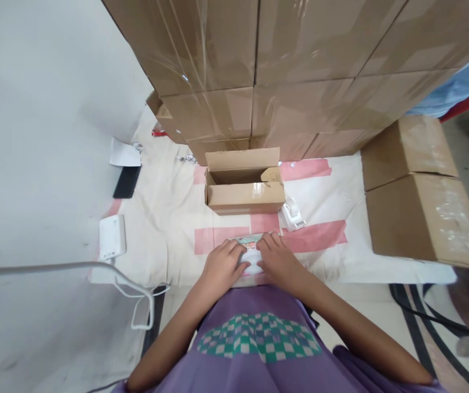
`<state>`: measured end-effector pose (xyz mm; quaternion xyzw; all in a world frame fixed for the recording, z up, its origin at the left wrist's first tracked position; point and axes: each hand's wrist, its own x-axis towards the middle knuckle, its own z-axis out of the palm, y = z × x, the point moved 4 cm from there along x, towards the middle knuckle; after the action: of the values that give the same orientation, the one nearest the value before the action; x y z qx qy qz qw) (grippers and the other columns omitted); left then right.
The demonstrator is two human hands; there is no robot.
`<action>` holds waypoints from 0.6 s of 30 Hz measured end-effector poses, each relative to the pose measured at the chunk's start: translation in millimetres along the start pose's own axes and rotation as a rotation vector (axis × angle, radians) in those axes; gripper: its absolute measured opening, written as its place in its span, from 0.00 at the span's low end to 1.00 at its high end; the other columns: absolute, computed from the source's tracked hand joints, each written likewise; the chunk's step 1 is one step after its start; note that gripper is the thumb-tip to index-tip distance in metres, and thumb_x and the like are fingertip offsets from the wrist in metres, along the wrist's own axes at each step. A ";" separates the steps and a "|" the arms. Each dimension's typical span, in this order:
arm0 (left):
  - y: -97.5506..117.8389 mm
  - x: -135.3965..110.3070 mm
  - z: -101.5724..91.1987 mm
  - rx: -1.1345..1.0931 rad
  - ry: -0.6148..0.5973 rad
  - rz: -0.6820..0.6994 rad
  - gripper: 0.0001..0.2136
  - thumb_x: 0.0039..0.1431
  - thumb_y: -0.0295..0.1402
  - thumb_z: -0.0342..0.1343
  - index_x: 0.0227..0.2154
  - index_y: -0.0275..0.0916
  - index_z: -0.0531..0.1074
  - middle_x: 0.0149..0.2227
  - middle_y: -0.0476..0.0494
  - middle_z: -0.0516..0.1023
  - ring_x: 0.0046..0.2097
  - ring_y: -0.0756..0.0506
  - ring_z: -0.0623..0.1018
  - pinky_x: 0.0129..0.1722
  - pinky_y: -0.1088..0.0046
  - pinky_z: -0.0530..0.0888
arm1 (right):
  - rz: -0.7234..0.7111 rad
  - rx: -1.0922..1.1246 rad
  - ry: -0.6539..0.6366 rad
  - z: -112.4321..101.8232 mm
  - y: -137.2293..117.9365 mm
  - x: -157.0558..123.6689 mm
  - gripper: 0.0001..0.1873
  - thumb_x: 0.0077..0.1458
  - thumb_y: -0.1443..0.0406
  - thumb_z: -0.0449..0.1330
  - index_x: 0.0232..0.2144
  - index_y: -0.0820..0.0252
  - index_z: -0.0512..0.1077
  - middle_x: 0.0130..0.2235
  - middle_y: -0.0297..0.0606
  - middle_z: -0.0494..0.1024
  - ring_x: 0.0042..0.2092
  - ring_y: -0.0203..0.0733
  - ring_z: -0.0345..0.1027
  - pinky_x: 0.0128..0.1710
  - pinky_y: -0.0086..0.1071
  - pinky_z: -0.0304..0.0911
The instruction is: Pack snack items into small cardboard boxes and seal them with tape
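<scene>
Near the front edge of the cloth-covered table lies a small white packet with a coloured printed band along its far side. My left hand grips its left side, fingers on top and thumb toward the middle. From the right, my right hand holds the opposite side in the same way. Both hands hide much of the packet, so its exact kind cannot be made out. Beyond them stands an open cardboard box, its back flap raised. A white tape dispenser sits at the box's right front corner.
Taped cartons are stacked high along the back. Two more cartons stand at the right. By the left wall are a white device, a black phone and a paper. A white cable crosses the left side.
</scene>
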<state>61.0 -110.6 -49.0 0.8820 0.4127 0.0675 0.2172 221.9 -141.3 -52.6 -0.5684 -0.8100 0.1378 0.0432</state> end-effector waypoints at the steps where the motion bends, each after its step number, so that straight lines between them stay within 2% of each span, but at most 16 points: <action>1: 1.6 -1.0 -0.2 0.015 -0.019 0.000 0.07 0.62 0.33 0.64 0.40 0.40 0.73 0.40 0.45 0.78 0.43 0.41 0.78 0.42 0.63 0.75 | -0.013 -0.019 0.001 0.7 -1.9 -3.1 0.15 0.55 0.69 0.70 0.43 0.66 0.71 0.44 0.48 0.71 0.47 0.56 0.61 0.47 0.45 0.59; 8: 16.8 -7.3 -1.0 0.071 -0.129 0.082 0.06 0.61 0.33 0.64 0.36 0.39 0.73 0.38 0.44 0.78 0.41 0.40 0.78 0.42 0.62 0.73 | -0.077 -0.087 0.075 -2.5 -11.0 -27.6 0.07 0.59 0.69 0.67 0.39 0.63 0.74 0.41 0.45 0.72 0.44 0.54 0.60 0.45 0.43 0.56; 12: 24.9 -10.7 -0.9 0.095 -0.182 0.132 0.04 0.62 0.32 0.63 0.33 0.39 0.75 0.35 0.44 0.79 0.40 0.40 0.78 0.41 0.61 0.72 | -0.099 -0.076 0.059 -5.2 -11.7 -36.2 0.03 0.62 0.67 0.64 0.39 0.62 0.75 0.43 0.46 0.71 0.44 0.54 0.59 0.46 0.45 0.55; 18: 30.0 -15.8 2.2 0.111 -0.180 0.148 0.05 0.63 0.33 0.63 0.32 0.38 0.76 0.34 0.44 0.79 0.39 0.41 0.78 0.42 0.60 0.70 | -0.169 -0.072 0.056 -4.3 -12.6 -42.4 0.05 0.65 0.70 0.59 0.39 0.64 0.76 0.42 0.47 0.71 0.43 0.54 0.58 0.44 0.44 0.54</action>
<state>72.3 -140.3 -36.9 0.9232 0.3285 -0.0189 0.1987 226.2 -184.1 -41.3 -0.5028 -0.8580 0.0884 0.0567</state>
